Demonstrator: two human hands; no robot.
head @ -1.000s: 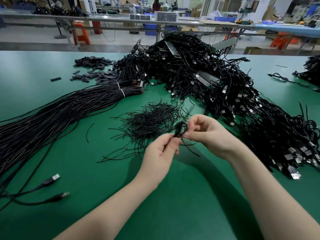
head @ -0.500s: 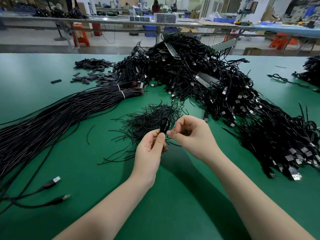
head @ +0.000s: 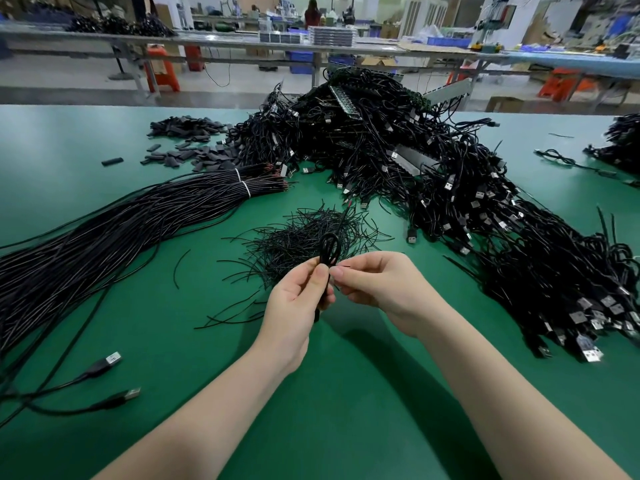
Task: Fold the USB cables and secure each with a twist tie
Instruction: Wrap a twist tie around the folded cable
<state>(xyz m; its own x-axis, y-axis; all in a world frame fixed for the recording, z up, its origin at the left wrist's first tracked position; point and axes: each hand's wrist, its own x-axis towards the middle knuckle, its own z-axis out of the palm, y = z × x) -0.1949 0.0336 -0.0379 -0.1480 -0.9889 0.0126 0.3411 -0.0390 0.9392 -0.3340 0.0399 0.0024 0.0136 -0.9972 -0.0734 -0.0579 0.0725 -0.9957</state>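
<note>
The green table [head: 346,393] fills our view. On it, from twelve to three o'clock, lies the big heap of USB cables [head: 433,188], its metal plugs catching the light. From nine to eleven o'clock runs a long sheaf of straight cables [head: 121,233], banded with white ties near its far end. At dead centre, just beyond our hands, is the loose nest of twist ties [head: 304,237]; a scatter of small dark sleeves [head: 187,143] sits at eleven o'clock. Two loose plugs [head: 114,375] lie at eight o'clock.

The cable in hand is a folded cable [head: 329,249], held just above the tie nest. Our left hand [head: 298,306] grips it at the waist with curled fingers and thumb, the loop standing up above the knuckles and the tail hanging below the palm. Our right hand [head: 377,289] has its fingertips drawn together at the same waist, pinching what we judge to be a tie, too thin to make out.

We expect the cable to be light, limp yet springy, so the folds will want to open when released. The jacket looks smooth, so we would hold firmly at the middle, right where the tie goes. The tie itself should bend easily and keep its twist.
</note>
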